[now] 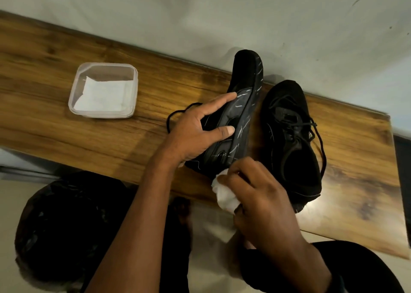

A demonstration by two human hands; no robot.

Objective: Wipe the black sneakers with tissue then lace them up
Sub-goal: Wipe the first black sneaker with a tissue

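On a long brown wooden tabletop (66, 126) set against a pale wall (200, 15), two black fabric sneakers sit near the right end. The tilted black sneaker (244, 86) stands on its edge, toe pointing toward the wall and its scuffed dark sole turned to the right. The left hand (200, 128) grips it, with the index finger and thumb spread across its side; the other fingers are hidden behind the shoe. A loose black lace (175, 115) loops out onto the wood just beside that hand. The right hand (255, 192) is curled round a crumpled white tissue (224, 195), which it presses to the heel end of the tilted black sneaker, near the front edge of the tabletop. The second black sneaker (295, 141) rests upright just to the right, laces threaded and hanging slack. Well apart to the left is a clear square plastic container (73, 97) with folded white tissues (102, 97) inside. A dark bag (66, 226) lies on the floor below the front edge of the tabletop.
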